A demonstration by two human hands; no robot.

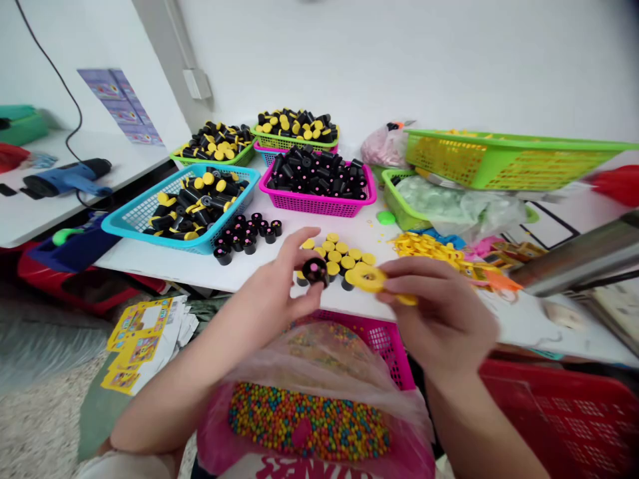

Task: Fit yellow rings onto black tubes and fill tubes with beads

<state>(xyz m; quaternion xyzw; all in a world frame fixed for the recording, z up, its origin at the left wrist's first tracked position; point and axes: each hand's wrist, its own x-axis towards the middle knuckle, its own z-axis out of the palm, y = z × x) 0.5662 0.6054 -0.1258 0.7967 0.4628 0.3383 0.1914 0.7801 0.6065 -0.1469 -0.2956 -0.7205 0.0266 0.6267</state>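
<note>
Between the thumb and fingers of my left hand (284,283) is a black cylindrical container (316,271), its end with a pink dot turned toward me. My right hand (434,303) pinches a yellow round disc (368,277) by its edge, just right of the container and apart from it. Behind both hands stand several black pieces with yellow caps (344,253) on the white table. A group of black pieces with pink dots (247,233) stands to the left. Below my hands, a clear plastic bag of small multicoloured balls (309,419) lies in a pink basket (384,342).
A blue basket (134,233) and a magenta basket (317,203) hold black pieces. Yellow plastic parts (429,249) are heaped at right, below a green basket (479,159). A metal cylinder (574,256) juts in at right. A blue heat gun (70,178) lies far left.
</note>
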